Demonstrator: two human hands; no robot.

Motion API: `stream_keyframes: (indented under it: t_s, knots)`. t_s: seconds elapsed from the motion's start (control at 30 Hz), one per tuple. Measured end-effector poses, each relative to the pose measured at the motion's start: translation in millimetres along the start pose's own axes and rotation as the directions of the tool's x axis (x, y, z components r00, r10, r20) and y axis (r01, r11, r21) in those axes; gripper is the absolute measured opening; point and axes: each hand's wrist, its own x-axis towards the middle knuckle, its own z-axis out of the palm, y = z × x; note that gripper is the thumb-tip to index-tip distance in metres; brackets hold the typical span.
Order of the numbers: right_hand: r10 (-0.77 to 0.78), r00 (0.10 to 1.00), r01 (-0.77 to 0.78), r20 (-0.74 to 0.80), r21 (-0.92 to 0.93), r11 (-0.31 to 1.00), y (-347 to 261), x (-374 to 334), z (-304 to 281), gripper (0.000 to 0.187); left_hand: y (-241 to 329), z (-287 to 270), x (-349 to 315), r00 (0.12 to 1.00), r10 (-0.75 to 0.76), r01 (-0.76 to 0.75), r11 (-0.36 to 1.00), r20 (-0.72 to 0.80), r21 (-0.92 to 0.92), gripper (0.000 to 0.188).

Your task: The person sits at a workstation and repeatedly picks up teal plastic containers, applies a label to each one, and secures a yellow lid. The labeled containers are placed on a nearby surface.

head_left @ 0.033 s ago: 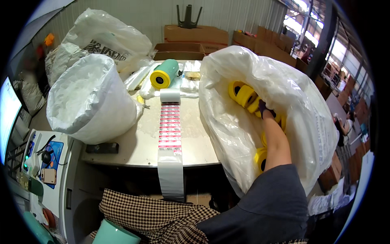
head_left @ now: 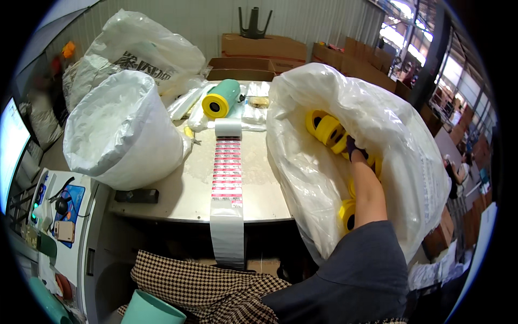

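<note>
My right hand point(head_left: 354, 147), in a dark glove, reaches deep into a large white plastic bag point(head_left: 307, 183) at the right. It is among several yellow ring-shaped pieces point(head_left: 327, 128) with dark centres; its fingers are mostly hidden, so I cannot make out a grip. A further yellow ring point(head_left: 347, 214) lies lower in the bag, beside my forearm. At the lower edge, over a checked cloth point(head_left: 199, 278), a teal tube point(head_left: 151, 310) shows in part. My left hand is out of view. A teal roller point(head_left: 222, 99) with a yellow end cap lies at the table's back.
A strip of red-and-white labels point(head_left: 227, 167) runs down the table point(head_left: 264, 183) and over its front edge. Left of it stand a white sack point(head_left: 116, 135), yellow-handled cutters point(head_left: 190, 134) and a black block point(head_left: 136, 196). Cardboard boxes point(head_left: 264, 50) stand behind. A phone point(head_left: 65, 230) lies far left.
</note>
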Motion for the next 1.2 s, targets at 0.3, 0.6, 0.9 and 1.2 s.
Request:
stream_keyframes:
  t_s: [0.3, 0.6, 0.9, 1.2]
  knots:
    - [0.025, 0.999, -0.011, -0.031, 0.403, 0.915, 32, 7, 32, 0.067, -121, 19, -48, 0.983, 0.077, -0.09, 0.993, -0.168, -0.071, 0.052]
    - [-0.625, 0.774, 0.628, 0.102, 0.006, 0.778, -65, -81, 4, 0.072, -98, 59, -38, 0.929, -0.178, 0.009, 0.886, -0.324, -0.463, 0.054]
    - [-0.957, 0.068, 0.899, -0.282, -0.399, 0.182, -245, -280, -56, 0.081, -167, 70, -38, 0.915, -0.32, -0.016, 0.581, -0.247, -0.814, 0.06]
    - [-0.991, 0.12, 0.873, 0.052, -0.48, 0.081, -247, -203, 116, 0.09, -170, 68, -71, 0.931, -0.102, -0.108, 0.841, -0.351, -0.53, 0.057]
